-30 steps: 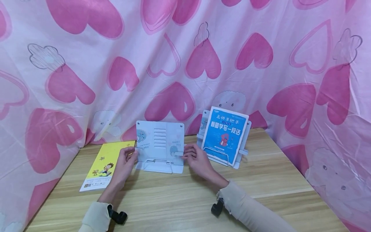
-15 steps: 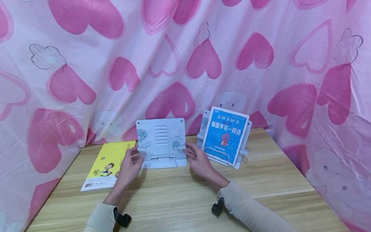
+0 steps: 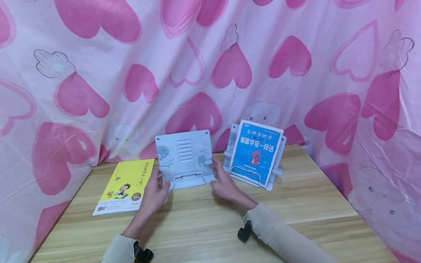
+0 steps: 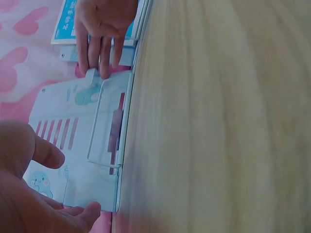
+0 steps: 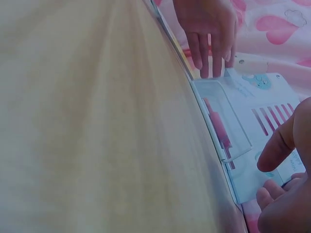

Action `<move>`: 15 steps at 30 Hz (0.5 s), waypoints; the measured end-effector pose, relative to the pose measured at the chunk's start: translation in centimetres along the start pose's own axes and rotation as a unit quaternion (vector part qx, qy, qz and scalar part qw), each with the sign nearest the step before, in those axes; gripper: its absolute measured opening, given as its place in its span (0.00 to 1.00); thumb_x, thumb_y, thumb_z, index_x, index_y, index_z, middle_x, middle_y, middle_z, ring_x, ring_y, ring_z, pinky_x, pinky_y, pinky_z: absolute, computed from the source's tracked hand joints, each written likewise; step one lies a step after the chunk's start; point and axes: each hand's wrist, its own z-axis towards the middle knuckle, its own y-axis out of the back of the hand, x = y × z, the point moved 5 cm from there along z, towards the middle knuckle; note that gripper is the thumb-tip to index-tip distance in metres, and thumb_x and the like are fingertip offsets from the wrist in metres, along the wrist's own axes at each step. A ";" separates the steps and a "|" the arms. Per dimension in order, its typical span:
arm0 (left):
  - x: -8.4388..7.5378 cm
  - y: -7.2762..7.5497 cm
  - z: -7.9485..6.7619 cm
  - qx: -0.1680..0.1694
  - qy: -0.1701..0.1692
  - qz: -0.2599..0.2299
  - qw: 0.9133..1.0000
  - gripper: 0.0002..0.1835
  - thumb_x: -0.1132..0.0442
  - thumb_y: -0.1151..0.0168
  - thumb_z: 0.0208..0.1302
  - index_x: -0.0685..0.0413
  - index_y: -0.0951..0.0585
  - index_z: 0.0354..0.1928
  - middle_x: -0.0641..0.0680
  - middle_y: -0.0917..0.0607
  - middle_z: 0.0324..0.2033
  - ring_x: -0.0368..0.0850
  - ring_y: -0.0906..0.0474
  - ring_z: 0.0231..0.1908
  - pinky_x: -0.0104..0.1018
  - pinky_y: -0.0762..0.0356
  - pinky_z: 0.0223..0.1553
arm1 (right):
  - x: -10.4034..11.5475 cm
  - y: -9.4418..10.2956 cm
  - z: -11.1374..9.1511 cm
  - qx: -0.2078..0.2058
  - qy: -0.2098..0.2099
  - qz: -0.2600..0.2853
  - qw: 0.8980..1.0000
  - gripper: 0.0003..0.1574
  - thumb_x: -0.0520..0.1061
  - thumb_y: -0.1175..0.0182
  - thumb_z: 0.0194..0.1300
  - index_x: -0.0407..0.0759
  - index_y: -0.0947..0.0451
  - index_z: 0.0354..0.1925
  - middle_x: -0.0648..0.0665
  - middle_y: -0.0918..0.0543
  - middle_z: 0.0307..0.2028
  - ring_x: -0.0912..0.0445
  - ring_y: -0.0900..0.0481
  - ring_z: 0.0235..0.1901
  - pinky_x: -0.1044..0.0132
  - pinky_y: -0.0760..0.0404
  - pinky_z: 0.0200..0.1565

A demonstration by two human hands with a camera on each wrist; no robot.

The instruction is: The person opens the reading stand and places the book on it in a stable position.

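Observation:
A pale blue book stand [image 3: 197, 140] with slots and cartoon prints stands upright on the table, its wire page holder [image 3: 189, 187] folded down at the base. My left hand [image 3: 154, 191] is at its left edge, fingers extended along the side and thumb apart from the panel. On the opposite edge, my right hand [image 3: 227, 186] touches the stand near its small side clip, with straight fingers. Both thumbs hover in front of the panel in the wrist views. Fingertips behind the panel are partly hidden.
To the right, a blue book [image 3: 254, 153] leans on a second stand [image 3: 279, 157], held by its wire. A yellow book [image 3: 126, 175] lies flat at the left, partly behind the left hand. A pink heart-print curtain [image 3: 184, 73] hangs behind the wooden table [image 3: 197, 233].
The stand has slid back and a little to the right, and has turned slightly, its right side now higher in view. Both hands moved with it; more of the yellow book shows.

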 end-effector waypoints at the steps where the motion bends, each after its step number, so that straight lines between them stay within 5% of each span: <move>1: 0.0 -0.2 0.0 0.002 -0.001 -0.002 1.000 0.42 0.70 0.43 0.79 0.54 0.50 0.88 0.66 0.38 0.83 0.71 0.37 0.80 0.65 0.33 0.78 | -0.1 0.0 0.2 0.002 -0.004 -0.002 1.000 0.60 0.28 0.45 0.67 0.53 0.58 0.88 0.43 0.43 0.86 0.43 0.43 0.85 0.42 0.37 0.82; 9: 0.2 -0.5 -0.1 0.015 0.041 0.040 0.998 0.46 0.55 0.42 0.83 0.61 0.58 0.87 0.65 0.49 0.86 0.66 0.43 0.83 0.57 0.35 0.80 | -0.7 0.3 1.7 0.001 -0.012 -0.007 1.000 0.61 0.30 0.43 0.67 0.56 0.57 0.88 0.44 0.42 0.86 0.40 0.38 0.83 0.38 0.32 0.79; 15: -0.2 -0.4 -0.2 0.012 0.053 0.038 0.998 0.48 0.53 0.40 0.82 0.62 0.57 0.87 0.66 0.49 0.86 0.67 0.44 0.83 0.57 0.34 0.79 | -0.9 0.5 2.1 0.008 -0.019 0.005 1.000 0.61 0.30 0.42 0.67 0.60 0.56 0.87 0.44 0.40 0.85 0.38 0.37 0.82 0.37 0.31 0.79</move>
